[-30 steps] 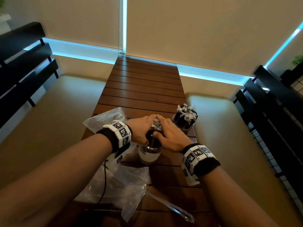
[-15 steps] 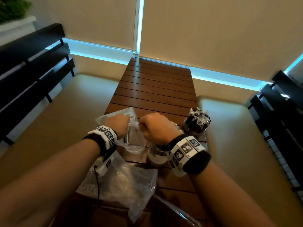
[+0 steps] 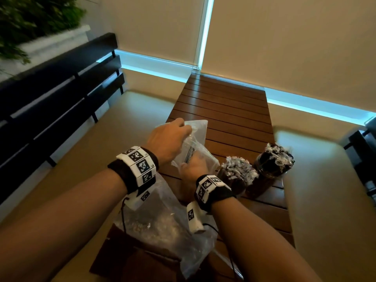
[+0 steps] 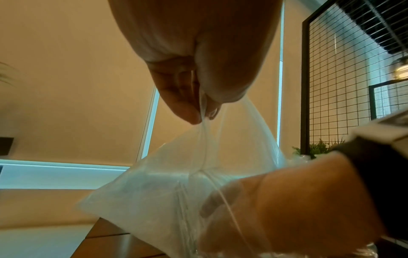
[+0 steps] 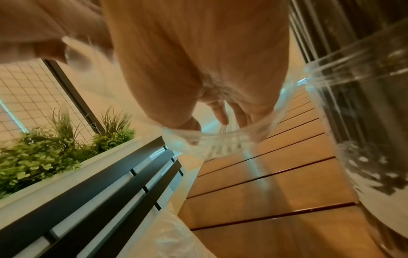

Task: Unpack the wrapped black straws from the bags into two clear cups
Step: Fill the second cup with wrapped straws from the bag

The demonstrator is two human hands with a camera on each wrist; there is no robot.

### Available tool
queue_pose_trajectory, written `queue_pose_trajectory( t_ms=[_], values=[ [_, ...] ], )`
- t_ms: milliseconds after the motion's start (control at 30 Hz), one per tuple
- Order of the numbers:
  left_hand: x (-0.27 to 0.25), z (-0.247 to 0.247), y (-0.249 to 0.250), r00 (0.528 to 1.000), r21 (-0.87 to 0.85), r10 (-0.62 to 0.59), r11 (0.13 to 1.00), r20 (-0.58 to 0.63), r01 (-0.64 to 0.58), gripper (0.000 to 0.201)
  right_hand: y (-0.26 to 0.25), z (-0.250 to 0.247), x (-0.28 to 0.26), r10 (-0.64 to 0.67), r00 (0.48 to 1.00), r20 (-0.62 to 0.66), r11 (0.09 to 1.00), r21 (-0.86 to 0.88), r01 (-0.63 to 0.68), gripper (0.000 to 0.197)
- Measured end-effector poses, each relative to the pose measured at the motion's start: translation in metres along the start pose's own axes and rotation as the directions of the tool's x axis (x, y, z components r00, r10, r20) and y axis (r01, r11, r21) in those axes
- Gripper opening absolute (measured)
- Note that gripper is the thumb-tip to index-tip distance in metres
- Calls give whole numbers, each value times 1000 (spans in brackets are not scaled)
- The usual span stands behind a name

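Holding a clear bag point(image 3: 195, 143) above the table point(image 3: 223, 110), we list what is to hand.

Left hand point(image 3: 166, 139): raised, fingertips point(image 4: 187, 113) pinching the bag's upper edge so the film hangs from it.

Right hand point(image 3: 192, 169): reaching into the bag's mouth, fingers seen through the film in the left wrist view. Whether they have closed on anything we cannot tell; the right wrist view is blurred.

Straws: a thin dark bundle point(image 3: 190, 154) shows inside the bag near the right hand, count unclear.

Cups: two, upright at the table's right edge, just beside each other. Near cup point(image 3: 236, 176) and far cup point(image 3: 272, 165) are each packed with wrapped black straws, wrapper ends standing above the rims.

Second bag point(image 3: 162, 224): crumpled on the near end of the table under the forearms; its contents are unclear.

Handling notes, by our judgement: wrapped straws are very light, slender and fairly stiff, and their wrappers are slick, so a loose hold lets them slide. Best taken as a bundle about mid-length, thumb against fingers. The bag film is limp and gives no support; it needs its edge held taut. The cups, being full and tall, may tip if knocked.
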State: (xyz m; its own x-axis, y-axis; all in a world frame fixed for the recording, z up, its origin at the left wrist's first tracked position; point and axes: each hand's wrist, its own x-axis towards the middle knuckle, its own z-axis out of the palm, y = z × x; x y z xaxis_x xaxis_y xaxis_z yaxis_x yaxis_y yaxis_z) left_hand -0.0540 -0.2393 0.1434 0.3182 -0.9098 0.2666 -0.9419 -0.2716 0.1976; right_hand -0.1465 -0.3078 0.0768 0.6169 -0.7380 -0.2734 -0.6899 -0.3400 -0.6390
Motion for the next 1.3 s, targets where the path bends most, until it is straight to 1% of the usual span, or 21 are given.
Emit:
queue_pose_trajectory(
  t_ms=[67,133,233,267,300,333,367,433,500,567,633,667,700,733,767,833,867,967,1100,1200,1300],
  values=[
    [-7,-8,1,1000,-9,7,1000,10,-7,20,-6,1,0,32,999,-28,998,-60,-33,44],
    [-13,-13,3,999,-35,15,999,34,-14,27,-13,-4,-1,58,998,23,985,-164,-54,39],
    [-20,-20,6,998,-80,39,996,49,-35,30,-25,-8,-3,73,976,206,996,-57,-63,40],
    [-22,-22,8,998,-94,52,994,42,-48,30,-38,1,-4,90,978,187,995,-51,-82,38],
    [-25,-24,9,997,-109,66,992,36,-62,29,-50,17,1,93,995,24,979,-186,-87,32],
    [-27,-26,12,996,-122,85,989,33,-81,28,-63,18,-7,100,991,94,945,-320,-65,25],
    [-30,-27,14,993,-130,111,986,35,-106,28,-82,12,-15,201,970,138,922,-360,-140,21],
    [-34,-32,21,985,-140,164,978,50,-155,29,-115,12,-29,235,970,-64,935,-258,-243,22],
    [-36,-35,27,978,-148,207,968,30,-201,29,-127,4,-46,334,896,-292,894,-202,-399,22],
    [-34,-40,27,978,-166,211,964,-12,-210,29,-81,21,-1,385,897,-217,898,-135,-418,26],
    [-28,-41,21,981,-164,184,968,-58,-191,27,-12,40,66,373,927,-46,923,119,-366,54],
    [-24,-41,17,983,-145,169,973,-73,-179,25,22,36,89,337,936,98,913,211,-350,57],
    [-20,-39,13,984,-120,159,979,-79,-168,24,42,26,101,265,956,129,908,300,-292,42],
    [-16,-36,10,986,-106,145,983,-76,-153,23,44,10,92,255,958,136,892,349,-287,19],
    [-11,-32,6,990,-103,124,986,-66,-130,22,27,-11,64,245,964,102,922,284,-265,22],
    [-1,-19,-2,997,-109,68,991,-46,-73,23,4,-33,30,102,994,-49,986,136,-94,28],
    [3,-11,-6,999,-109,40,993,-37,-43,24,2,-38,25,21,997,-72,995,104,-14,31],
    [18,16,-14,999,-113,-37,993,0,36,29,1,-58,4,-120,992,39,987,-104,124,34],
    [30,43,-13,993,-120,-85,988,85,95,32,11,-97,-19,-79,987,143,923,-365,127,34],
    [33,54,-7,987,-116,-76,989,140,92,39,11,-124,-38,-21,992,127,849,-522,85,39],
    [34,60,-4,977,-94,-65,992,203,85,40,3,-153,-62,-41,988,150,774,-621,126,42]
  ],
)
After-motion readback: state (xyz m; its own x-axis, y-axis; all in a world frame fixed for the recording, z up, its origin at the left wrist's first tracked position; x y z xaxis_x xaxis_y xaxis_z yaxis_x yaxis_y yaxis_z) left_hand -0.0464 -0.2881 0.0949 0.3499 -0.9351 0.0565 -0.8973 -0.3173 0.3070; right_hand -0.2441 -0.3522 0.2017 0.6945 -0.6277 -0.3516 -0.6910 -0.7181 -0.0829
